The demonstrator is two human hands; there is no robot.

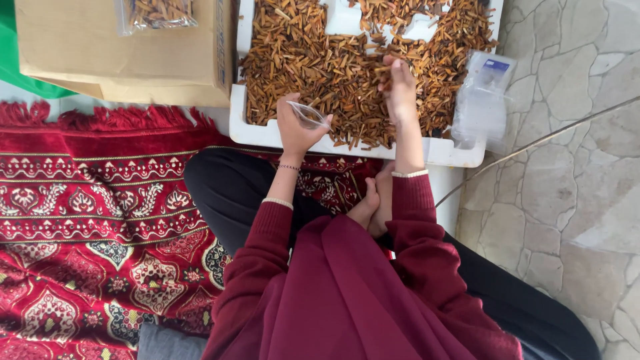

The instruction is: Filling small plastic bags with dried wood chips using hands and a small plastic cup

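Left hand pinches a thin, limp clear bag by its rim — right hand fingers pressed on light, brittle brown sticks — handle gently.

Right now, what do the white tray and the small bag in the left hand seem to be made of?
The tray looks like white foam: thick, matte walls with soft edges. The small bag in the left hand seems thin clear plastic: glossy, see-through and crinkled.

The tray lies at 12 o'clock before the person, filled with sticks. A cardboard box sits at 10 o'clock with 1 filled bag on it. Empty bags rest at 2 o'clock on the tray's edge, and the rug spreads at 9 o'clock.
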